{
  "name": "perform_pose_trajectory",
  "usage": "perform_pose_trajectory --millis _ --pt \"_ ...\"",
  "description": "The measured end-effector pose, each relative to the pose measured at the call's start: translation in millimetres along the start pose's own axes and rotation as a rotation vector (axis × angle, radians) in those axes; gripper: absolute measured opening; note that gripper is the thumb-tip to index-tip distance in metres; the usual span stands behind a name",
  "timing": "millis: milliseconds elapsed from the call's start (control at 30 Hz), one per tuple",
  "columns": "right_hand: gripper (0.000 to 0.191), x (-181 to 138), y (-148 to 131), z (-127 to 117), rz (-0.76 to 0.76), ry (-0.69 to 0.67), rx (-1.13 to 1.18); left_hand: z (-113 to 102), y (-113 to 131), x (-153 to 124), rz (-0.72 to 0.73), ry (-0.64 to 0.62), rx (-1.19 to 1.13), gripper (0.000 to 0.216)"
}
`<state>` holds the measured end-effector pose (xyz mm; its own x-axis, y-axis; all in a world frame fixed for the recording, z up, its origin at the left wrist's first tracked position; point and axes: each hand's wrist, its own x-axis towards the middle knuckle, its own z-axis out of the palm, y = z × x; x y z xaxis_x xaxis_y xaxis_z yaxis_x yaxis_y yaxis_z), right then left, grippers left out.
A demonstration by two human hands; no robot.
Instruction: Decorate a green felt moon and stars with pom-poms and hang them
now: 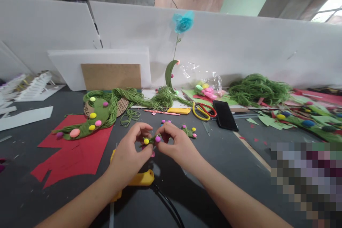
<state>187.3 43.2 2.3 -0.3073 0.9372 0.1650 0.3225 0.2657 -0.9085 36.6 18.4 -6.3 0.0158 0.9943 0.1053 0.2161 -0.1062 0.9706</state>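
Head view, clock directions taken from the held piece. Item: one small green piece [152, 140] with a yellow pom-pom [146, 141] and a purple pom-pom [157, 139], raised above the dark table [203, 185] at the centre. Left hand [133, 146], at 9 o'clock: thumb and fingers drawn together, pinching the piece's near end by the yellow pom-pom. Right hand [177, 143], at 3 o'clock: thumb and forefinger nearly meeting, pinching the other end by the purple pom-pom.

Nearby: yellow glue gun [143, 179], at 6 to 7 o'clock, partly behind the left forearm, with black cord [171, 205]. Second small green piece [190, 133], pom-poms attached, at 3 o'clock, just beyond the right hand's fingers.

Further out: red card [82, 153], at 9 o'clock; large green crescent [100, 115] with pom-poms, at 10 o'clock, overlapping the card, green yarn about it. Brown board [110, 76], at 11 o'clock, leaning on white board. Blue flower [183, 22] on a thin stem, between 12 and 1 o'clock, above an upright green crescent. Scissors [201, 110], red and yellow handles, at 2 o'clock, just beside a black phone [226, 115]. Heaped green yarn [259, 89], also at 2 o'clock.
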Motion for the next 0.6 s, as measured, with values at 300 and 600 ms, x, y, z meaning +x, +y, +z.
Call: perform_pose_trajectory --millis 300,600 --pt "0.005 1 1 -5 0.045 0.04 0.307 -12 7 9 -0.28 -0.099 -0.586 0.03" --pt "0.008 -8 -6 -15 -0.512 -0.074 0.094 -22 2 8 -0.426 -0.631 -0.886 0.029"
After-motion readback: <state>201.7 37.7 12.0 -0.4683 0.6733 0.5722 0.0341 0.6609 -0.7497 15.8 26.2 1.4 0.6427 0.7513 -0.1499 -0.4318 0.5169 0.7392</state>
